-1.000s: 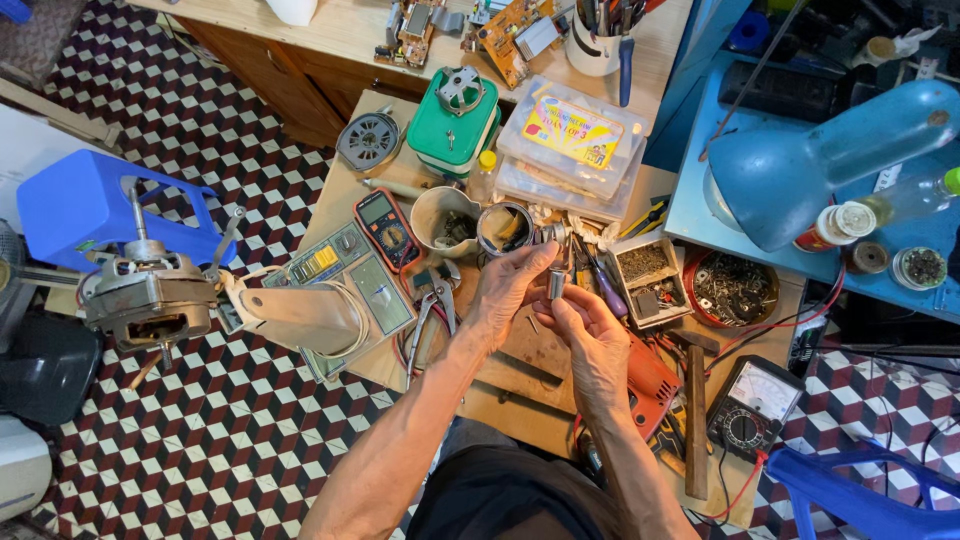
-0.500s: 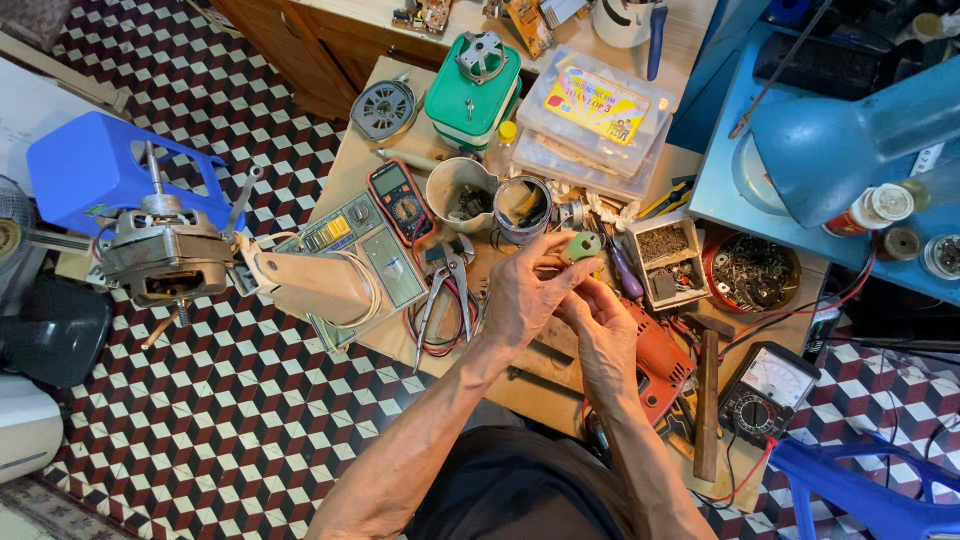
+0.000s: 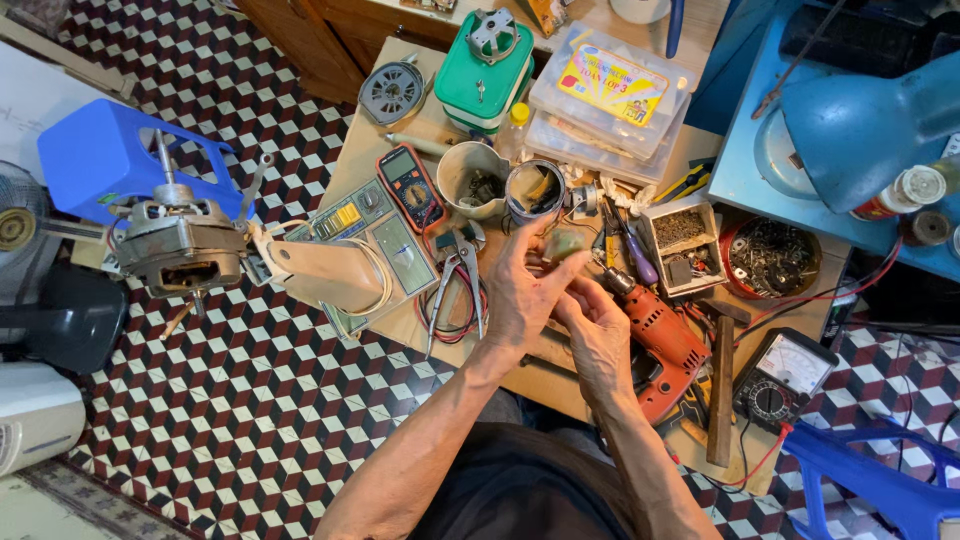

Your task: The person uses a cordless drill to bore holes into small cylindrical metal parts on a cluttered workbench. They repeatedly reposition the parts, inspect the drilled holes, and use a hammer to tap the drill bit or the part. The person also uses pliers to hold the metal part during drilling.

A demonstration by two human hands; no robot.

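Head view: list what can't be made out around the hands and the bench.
- Small greenish part: blurred, half covered by the left hand; kind unclear.
- Right hand: its fingertips are hidden behind the left hand.
- Orange drill: partly under the right hand.
- Blue lamp: cut off by the right edge.

We see a worn, matt wooden tabletop, a glossy orange plastic drill, a dull grey metal motor, clear plastic boxes, a smooth blue plastic stool and a glossy tiled floor.
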